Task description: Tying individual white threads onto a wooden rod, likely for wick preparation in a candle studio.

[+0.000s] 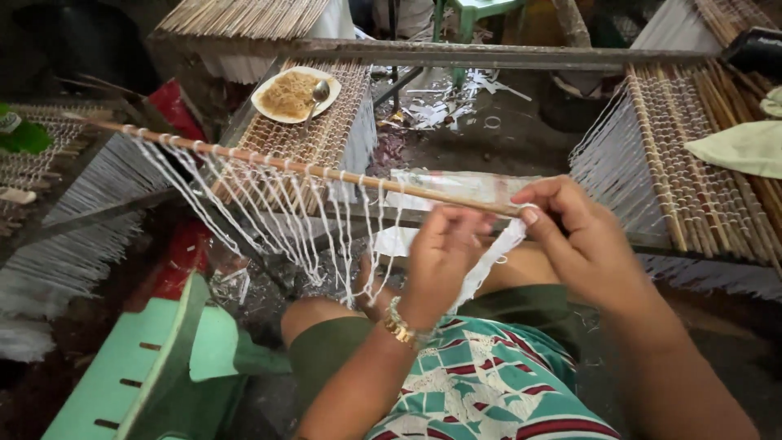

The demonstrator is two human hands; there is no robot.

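Observation:
A long thin wooden stick [277, 165] runs from upper left to the centre, with many white strings [269, 220] looped over it and hanging down. My right hand [582, 244] pinches the stick's near end between thumb and fingers. My left hand [440, 257], with a gold bracelet at the wrist, grips a bunch of white strings [497, 257] just below that end. Both hands are above my lap, over green shorts and a patterned shirt.
A plate of noodles with a spoon [295, 94] rests on a woven bamboo mat [318, 134] ahead. More bamboo mats with white fringes lie at right [692, 179] and left [73, 236]. A green plastic chair [155, 367] stands at lower left. Paper scraps litter the floor.

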